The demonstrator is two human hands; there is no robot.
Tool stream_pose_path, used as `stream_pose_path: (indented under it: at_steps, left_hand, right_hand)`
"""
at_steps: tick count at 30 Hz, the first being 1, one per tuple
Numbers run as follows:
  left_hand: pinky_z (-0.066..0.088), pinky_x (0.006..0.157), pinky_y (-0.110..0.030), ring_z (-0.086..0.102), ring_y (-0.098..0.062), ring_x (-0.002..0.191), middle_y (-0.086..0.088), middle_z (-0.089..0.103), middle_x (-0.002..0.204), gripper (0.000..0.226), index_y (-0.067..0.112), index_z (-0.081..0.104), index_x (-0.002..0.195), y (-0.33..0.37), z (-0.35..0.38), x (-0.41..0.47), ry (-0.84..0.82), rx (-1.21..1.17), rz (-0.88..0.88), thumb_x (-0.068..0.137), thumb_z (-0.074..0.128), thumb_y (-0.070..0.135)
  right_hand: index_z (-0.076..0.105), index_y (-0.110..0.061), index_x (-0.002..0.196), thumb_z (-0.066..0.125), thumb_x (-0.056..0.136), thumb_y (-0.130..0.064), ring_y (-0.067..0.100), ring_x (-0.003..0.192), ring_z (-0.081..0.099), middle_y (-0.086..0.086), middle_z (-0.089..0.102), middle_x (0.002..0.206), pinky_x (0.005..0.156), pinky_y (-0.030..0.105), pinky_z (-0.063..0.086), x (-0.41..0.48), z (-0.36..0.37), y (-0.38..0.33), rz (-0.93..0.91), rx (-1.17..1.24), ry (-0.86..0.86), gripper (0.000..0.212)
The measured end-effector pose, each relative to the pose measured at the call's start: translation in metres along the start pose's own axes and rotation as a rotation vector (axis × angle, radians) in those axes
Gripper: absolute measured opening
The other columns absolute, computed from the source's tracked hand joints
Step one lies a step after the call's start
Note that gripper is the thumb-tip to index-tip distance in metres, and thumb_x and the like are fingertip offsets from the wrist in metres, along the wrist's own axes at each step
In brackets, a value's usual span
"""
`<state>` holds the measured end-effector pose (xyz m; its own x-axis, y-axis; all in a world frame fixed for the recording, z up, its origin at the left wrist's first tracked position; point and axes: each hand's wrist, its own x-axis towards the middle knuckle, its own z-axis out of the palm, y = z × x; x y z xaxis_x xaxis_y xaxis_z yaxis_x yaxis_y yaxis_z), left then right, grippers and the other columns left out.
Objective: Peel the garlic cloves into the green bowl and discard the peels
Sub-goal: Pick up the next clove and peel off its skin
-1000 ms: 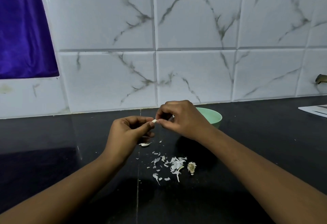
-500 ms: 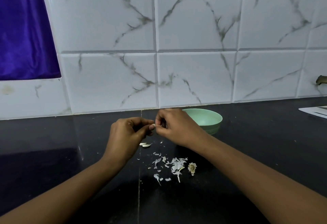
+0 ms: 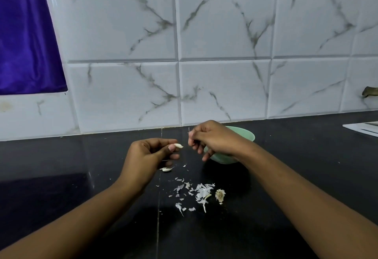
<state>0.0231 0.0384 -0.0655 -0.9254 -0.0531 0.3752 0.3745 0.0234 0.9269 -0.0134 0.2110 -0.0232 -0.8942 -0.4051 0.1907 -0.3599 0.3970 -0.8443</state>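
Observation:
My left hand (image 3: pixel 147 156) pinches a small white garlic clove (image 3: pixel 178 145) between thumb and forefinger, its tip poking out to the right. A short gap away, my right hand (image 3: pixel 212 140) pinches a thin strip of peel (image 3: pixel 188 136) at its fingertips, its other fingers hanging loose. Behind and under that hand sits the green bowl (image 3: pixel 243 135), mostly hidden; its contents do not show. Another clove (image 3: pixel 166 169) lies on the counter below my left hand. A scatter of white peels (image 3: pixel 199 193) lies nearer me, with the garlic root stub (image 3: pixel 219 195) at its right.
The black counter (image 3: pixel 81 177) runs to a white marbled tile wall (image 3: pixel 225 85). A purple cloth (image 3: pixel 24 33) hangs at the upper left. White papers (image 3: pixel 364 129) lie at the counter's far right edge.
My hands were joined at the clove; now they have drawn apart. The right hand has pulled up and right with a strip of peel, and the clove stays in the left.

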Motion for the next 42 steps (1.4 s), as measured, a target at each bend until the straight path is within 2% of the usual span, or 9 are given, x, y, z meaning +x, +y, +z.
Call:
stream_pose_path:
  at_steps: [3,6,9,13,15,19,29,33,42]
  left_hand:
    - [0.056,0.058,-0.021,0.069,-0.013,0.064,-0.008,0.074,0.075,0.01,0.005,0.071,0.087,0.0,0.0,0.0,0.008,-0.06,-0.037,0.084,0.063,0.0]
    - [0.055,0.056,-0.019,0.069,-0.011,0.061,-0.007,0.074,0.073,0.007,0.002,0.07,0.087,0.0,0.0,0.001,0.035,-0.095,-0.066,0.082,0.065,0.001]
    - [0.054,0.054,-0.018,0.068,-0.01,0.059,-0.006,0.073,0.07,0.006,0.001,0.07,0.086,-0.001,0.001,0.002,0.045,-0.116,-0.086,0.082,0.065,0.001]
    - [0.053,0.052,-0.019,0.068,-0.01,0.059,-0.006,0.073,0.069,0.006,0.002,0.07,0.086,-0.001,0.001,0.002,0.056,-0.124,-0.091,0.082,0.065,0.002]
    - [0.053,0.051,-0.019,0.068,-0.011,0.058,-0.006,0.072,0.069,0.006,0.002,0.069,0.086,-0.001,0.001,0.001,0.059,-0.125,-0.084,0.081,0.065,0.002]
    - [0.054,0.053,-0.019,0.069,-0.013,0.06,-0.008,0.073,0.07,0.006,0.002,0.07,0.085,-0.002,0.0,0.0,0.064,-0.098,-0.052,0.081,0.066,0.002]
    - [0.057,0.061,-0.029,0.069,-0.019,0.061,-0.01,0.071,0.065,0.011,0.007,0.071,0.073,-0.002,0.0,0.001,0.075,0.114,0.088,0.083,0.067,0.006]
    - [0.056,0.06,-0.028,0.069,-0.02,0.061,-0.011,0.071,0.065,0.008,0.005,0.071,0.075,-0.002,0.0,0.001,0.11,0.089,0.083,0.082,0.068,0.008]
    - [0.053,0.051,-0.019,0.065,-0.011,0.053,-0.005,0.068,0.06,0.01,0.001,0.066,0.078,-0.001,0.006,-0.001,0.104,-0.176,-0.049,0.086,0.062,0.005]
  right_hand:
    - [0.064,-0.011,0.074,0.061,0.091,-0.016,0.01,0.06,0.059,0.004,0.062,0.069,0.058,0.024,0.054,-0.002,-0.006,0.002,-0.035,-0.151,-0.101,0.019]
    - [0.063,-0.011,0.078,0.07,0.081,-0.002,0.007,0.057,0.061,0.002,0.062,0.068,0.058,0.022,0.056,-0.003,-0.003,0.004,-0.048,-0.13,-0.128,0.011]
    - [0.064,-0.011,0.08,0.06,0.083,0.005,0.009,0.062,0.065,0.002,0.065,0.071,0.057,0.021,0.053,-0.003,0.001,0.005,-0.045,-0.095,-0.097,0.017]
    - [0.069,-0.012,0.087,0.047,0.093,-0.009,0.013,0.067,0.068,0.003,0.071,0.074,0.059,0.023,0.049,-0.003,-0.002,0.0,0.047,-0.022,-0.137,0.022]
    - [0.07,-0.009,0.09,0.051,0.094,-0.017,0.014,0.069,0.069,0.005,0.072,0.077,0.063,0.025,0.051,-0.004,-0.003,0.0,0.065,0.048,-0.167,0.021]
    - [0.069,-0.008,0.084,0.064,0.089,-0.019,0.014,0.065,0.067,0.004,0.07,0.073,0.058,0.022,0.054,-0.003,0.004,0.002,0.056,0.166,-0.133,0.013]
    - [0.062,-0.01,0.066,0.054,0.088,-0.008,0.009,0.049,0.05,-0.001,0.054,0.053,0.045,0.018,0.044,0.001,0.012,0.003,-0.002,0.183,-0.047,0.024]
    - [0.059,-0.016,0.061,0.053,0.086,-0.008,0.006,0.047,0.044,-0.007,0.049,0.048,0.044,0.017,0.036,0.002,0.021,0.004,-0.125,0.09,0.083,0.027]
    - [0.055,-0.025,0.063,0.064,0.076,-0.014,0.002,0.049,0.044,-0.011,0.048,0.05,0.051,0.014,0.032,0.002,0.029,0.01,-0.541,-0.264,0.366,0.019]
